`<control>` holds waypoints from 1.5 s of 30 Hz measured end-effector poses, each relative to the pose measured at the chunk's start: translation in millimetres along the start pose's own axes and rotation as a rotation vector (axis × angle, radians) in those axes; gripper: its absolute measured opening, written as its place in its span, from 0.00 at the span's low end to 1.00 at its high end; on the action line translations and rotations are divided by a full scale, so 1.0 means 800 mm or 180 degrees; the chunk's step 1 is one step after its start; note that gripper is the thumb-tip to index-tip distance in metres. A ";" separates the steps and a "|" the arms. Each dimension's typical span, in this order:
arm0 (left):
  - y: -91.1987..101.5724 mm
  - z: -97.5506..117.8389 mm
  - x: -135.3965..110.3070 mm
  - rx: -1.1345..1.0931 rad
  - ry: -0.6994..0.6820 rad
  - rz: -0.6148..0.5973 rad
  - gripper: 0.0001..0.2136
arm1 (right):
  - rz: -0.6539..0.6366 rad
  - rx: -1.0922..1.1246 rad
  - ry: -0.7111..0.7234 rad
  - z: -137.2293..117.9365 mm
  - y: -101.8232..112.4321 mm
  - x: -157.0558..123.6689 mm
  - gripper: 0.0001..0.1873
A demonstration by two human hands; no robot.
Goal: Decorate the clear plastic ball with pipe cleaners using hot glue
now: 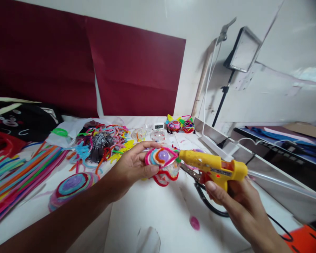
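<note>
In my left hand [135, 162] is a small pipe-cleaner craft piece [163, 156], its fingers closed on the near edge. Bands of pink, blue, white and orange ring a purple centre on it, and a red-edged clear part hangs below. My right hand [239, 200] is wrapped round the grip of a yellow hot glue gun [213, 165], which has a red light lit on its side. The nozzle points left and meets the right edge of the craft piece; whether it touches I cannot tell. Black-handled scissors [205, 196] lie partly hidden beneath the gun.
Pipe cleaners [28, 179] lie in a bundle at left, beside a coiled colourful disc [73, 186]. A tangled pile of pipe cleaners [102, 140] is behind. Finished-looking craft figures [180, 124] and a small digital clock [158, 126] stand at the back. A pink disc [194, 223] lies in front.
</note>
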State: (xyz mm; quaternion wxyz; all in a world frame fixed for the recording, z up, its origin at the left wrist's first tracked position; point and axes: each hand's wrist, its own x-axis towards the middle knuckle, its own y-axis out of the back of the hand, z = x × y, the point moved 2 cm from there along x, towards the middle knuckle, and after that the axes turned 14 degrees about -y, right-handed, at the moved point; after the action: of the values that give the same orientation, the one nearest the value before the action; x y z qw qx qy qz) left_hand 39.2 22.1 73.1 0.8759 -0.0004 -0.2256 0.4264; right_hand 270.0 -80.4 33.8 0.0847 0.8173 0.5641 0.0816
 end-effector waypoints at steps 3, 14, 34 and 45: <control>-0.001 0.000 0.000 0.0000 -0.0002 0.0013 0.22 | 0.0038 -0.0085 0.0035 0.000 -0.001 0.001 0.16; 0.002 -0.002 0.000 -0.0005 0.0007 0.0015 0.22 | 0.0124 -0.0244 0.0036 0.005 0.003 0.001 0.15; 0.002 -0.001 -0.001 0.0021 0.0009 -0.0064 0.22 | 0.0154 -0.0216 0.0115 0.005 0.005 -0.001 0.14; 0.004 -0.004 0.001 -0.0037 -0.0045 -0.0073 0.21 | 0.0095 0.0671 -0.0306 0.001 0.005 -0.008 0.18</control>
State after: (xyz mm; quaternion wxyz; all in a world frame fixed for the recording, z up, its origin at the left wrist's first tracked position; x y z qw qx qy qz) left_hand 38.6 25.2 69.8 0.8792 0.0001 -0.2342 0.4150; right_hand 271.8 -88.1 33.7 0.0241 0.8329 0.5526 -0.0163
